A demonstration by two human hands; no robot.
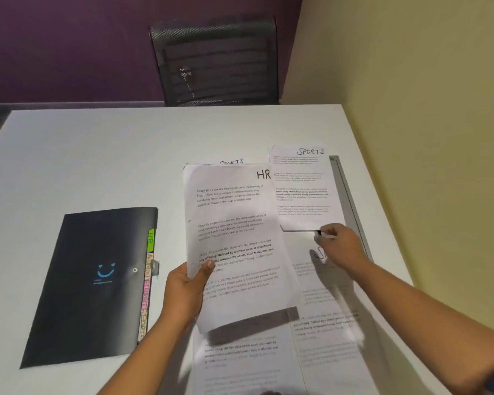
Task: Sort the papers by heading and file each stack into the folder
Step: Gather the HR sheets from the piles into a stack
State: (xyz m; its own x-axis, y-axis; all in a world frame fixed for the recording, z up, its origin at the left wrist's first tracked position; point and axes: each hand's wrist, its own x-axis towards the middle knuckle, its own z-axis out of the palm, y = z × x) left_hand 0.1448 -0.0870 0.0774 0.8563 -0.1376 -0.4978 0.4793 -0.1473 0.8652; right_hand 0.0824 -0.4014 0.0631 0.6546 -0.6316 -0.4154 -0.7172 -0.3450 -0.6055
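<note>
Head view: each grip holds one sheet over the right half of the desk (97, 149).
The left grip (188, 289) grasps the HR sheet (234, 240) by its left edge, thumb on top, raised over the loose papers (240, 363) at the near edge. The right grip (340, 246) pinches the near edge of a SPORTS sheet (303, 189) close to the right edge. The black folder (92, 280) lies closed toward the near-left corner, its coloured tabs (146, 283) facing the papers.
</note>
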